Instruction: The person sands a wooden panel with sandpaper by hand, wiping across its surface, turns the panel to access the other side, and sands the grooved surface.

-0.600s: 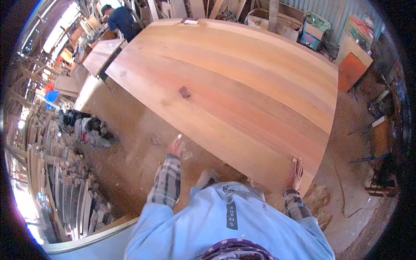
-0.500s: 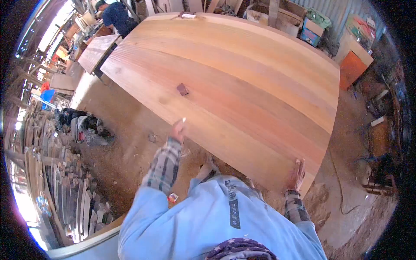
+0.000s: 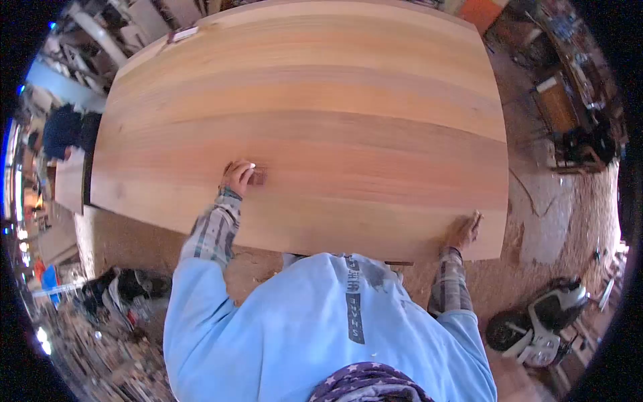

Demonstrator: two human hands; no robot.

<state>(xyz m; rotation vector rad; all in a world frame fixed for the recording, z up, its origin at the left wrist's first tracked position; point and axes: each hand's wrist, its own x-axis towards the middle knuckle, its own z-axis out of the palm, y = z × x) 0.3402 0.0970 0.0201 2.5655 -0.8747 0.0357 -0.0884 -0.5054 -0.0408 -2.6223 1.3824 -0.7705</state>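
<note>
A large panel of joined wooden boards (image 3: 301, 120) fills the middle of the view. On its left part lies a small dark reddish block (image 3: 258, 177). My left hand (image 3: 238, 177) is at the block's left side, fingers curled against it, with something small and white at a fingertip. Near the panel's front right corner, my right hand (image 3: 464, 231) rests on the wood, its fingers extended and somewhat blurred, with no object visible in it.
A co-worker (image 3: 63, 130) in dark clothing is beyond the panel's left end, beside another board (image 3: 69, 181). A white item (image 3: 185, 33) lies at the far left edge. A motor scooter (image 3: 539, 325) stands at the lower right. Wood scraps (image 3: 114, 348) lie lower left.
My left hand has moved from the panel's near edge onto the wood, reaching the block. The view has turned, bringing the scooter into sight. My right hand remains near the front right corner.
</note>
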